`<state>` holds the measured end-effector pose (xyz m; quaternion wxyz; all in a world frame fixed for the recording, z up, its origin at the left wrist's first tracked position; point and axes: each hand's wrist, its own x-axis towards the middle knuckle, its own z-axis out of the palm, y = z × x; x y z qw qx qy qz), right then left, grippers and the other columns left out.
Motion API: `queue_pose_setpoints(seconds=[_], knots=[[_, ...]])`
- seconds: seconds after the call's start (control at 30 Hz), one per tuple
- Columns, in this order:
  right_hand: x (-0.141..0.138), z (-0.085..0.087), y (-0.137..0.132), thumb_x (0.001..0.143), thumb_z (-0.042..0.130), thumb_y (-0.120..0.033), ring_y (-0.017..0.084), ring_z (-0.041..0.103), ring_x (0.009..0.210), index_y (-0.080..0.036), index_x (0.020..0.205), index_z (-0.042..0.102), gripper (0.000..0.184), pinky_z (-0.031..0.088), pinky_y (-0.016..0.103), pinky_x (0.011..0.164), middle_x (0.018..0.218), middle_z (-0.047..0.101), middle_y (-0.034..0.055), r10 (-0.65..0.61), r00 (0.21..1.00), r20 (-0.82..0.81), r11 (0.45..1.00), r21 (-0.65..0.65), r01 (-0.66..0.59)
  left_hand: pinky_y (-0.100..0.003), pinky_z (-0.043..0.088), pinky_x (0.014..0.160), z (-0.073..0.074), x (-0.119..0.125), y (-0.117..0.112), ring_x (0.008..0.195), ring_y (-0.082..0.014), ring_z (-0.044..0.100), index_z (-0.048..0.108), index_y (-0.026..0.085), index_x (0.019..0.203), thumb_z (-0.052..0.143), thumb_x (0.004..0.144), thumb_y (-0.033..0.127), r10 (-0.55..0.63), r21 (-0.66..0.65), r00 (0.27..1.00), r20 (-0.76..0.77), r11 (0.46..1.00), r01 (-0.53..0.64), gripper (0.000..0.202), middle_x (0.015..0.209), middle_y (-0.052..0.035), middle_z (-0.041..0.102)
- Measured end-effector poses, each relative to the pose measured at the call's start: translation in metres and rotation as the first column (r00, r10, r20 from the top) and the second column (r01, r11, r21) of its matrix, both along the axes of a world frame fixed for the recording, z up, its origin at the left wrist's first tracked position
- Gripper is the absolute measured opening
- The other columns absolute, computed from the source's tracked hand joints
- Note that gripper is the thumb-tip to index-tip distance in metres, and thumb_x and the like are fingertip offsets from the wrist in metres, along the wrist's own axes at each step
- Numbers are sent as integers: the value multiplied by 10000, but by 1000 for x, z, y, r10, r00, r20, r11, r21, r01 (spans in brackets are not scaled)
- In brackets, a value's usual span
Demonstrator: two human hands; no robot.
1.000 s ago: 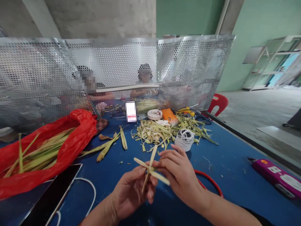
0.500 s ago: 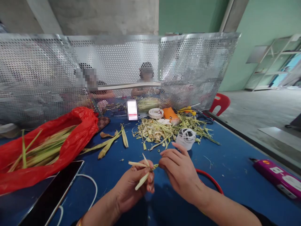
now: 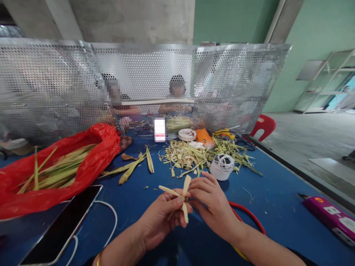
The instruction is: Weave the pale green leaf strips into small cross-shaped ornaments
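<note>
Pale leaf strips (image 3: 185,186) fan out from one middle, pointing left, up and down. My left hand (image 3: 169,212) is closed, pinching the strips between thumb and fingers near that middle. My right hand (image 3: 212,197) meets it from the right, its fingers bent together at the same piece; what its fingertips grip is mostly hidden behind them. Farther back lies a heap of plant trimmings (image 3: 185,155). A white tub (image 3: 222,170) with thin white cord coiled on top stands just behind my right hand.
A red plastic bag (image 3: 107,138) of long leaves lies at left, beside a black-screened phone (image 3: 62,227) with a white cable. Loose leaves (image 3: 129,173) rest near the middle. A purple device (image 3: 327,214) lies at right. A perforated metal screen (image 3: 149,70) runs behind, with people beyond.
The leaf piece has turned in my hands, so one strip now points up and another down. My right hand has come closer to my left. The view has shifted slightly.
</note>
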<state>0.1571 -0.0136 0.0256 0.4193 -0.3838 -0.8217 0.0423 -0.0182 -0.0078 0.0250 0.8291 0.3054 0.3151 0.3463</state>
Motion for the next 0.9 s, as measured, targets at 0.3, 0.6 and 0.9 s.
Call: queue_pose_setpoints(seconds=[0.3,0.6,0.9], knots=[[5,1,6,889,502,-194,188,605,910,-233,905,678,181,411,373,914,934,674,36,19,975,-220,961,-264,-78,-224,464,574,8,2,0,586,-143,659,683,117,990,681,761,346,43,144,988,-150,989,-21,324,775,-86,713],[1,-1,4,829,578,-267,152,580,687,-171,662,633,200,462,262,675,686,621,4,-98,889,-448,816,-548,-186,-206,408,532,3,4,0,534,-130,631,686,112,842,692,718,427,26,236,917,-397,969,75,339,620,-57,697],[-2,-10,4,832,566,-251,146,572,647,-170,643,620,212,457,257,626,660,611,-1,-160,932,-326,847,-530,-39,-214,374,510,6,3,-1,511,-142,621,664,125,748,661,722,381,-73,182,874,-480,967,180,258,576,-58,698]])
